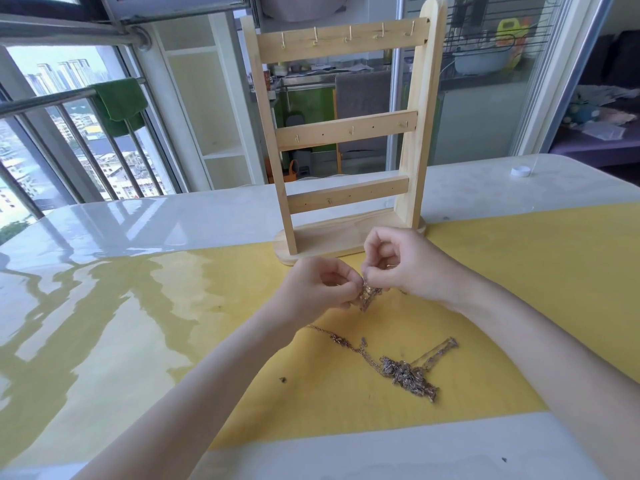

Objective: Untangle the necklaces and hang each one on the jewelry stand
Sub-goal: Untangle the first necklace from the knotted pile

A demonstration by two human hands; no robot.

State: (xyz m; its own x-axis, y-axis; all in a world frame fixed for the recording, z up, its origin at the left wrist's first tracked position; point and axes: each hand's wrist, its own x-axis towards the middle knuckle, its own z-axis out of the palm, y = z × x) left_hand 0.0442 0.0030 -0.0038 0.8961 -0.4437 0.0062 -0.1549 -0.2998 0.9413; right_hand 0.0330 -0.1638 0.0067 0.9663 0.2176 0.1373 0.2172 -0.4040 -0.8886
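Necklaces: small knot (370, 296) pinched between left hand (322, 289) and right hand (403, 263), close together. Tease loops gently, don't yank. Bigger tangle (408, 374) waits nearer on worktop (519, 271); jewelry stand (343, 133) hooks look bare.

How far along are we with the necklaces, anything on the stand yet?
Nothing is hung: the hooks on the wooden jewelry stand are all bare. In hand: left hand and right hand pinch a small bunched chain above the yellow mat. Left: the tangled pile on the mat, then all the hanging.

The chain clump (370, 295) is partly hidden by fingertips (356, 289); its links perhaps too blurred.
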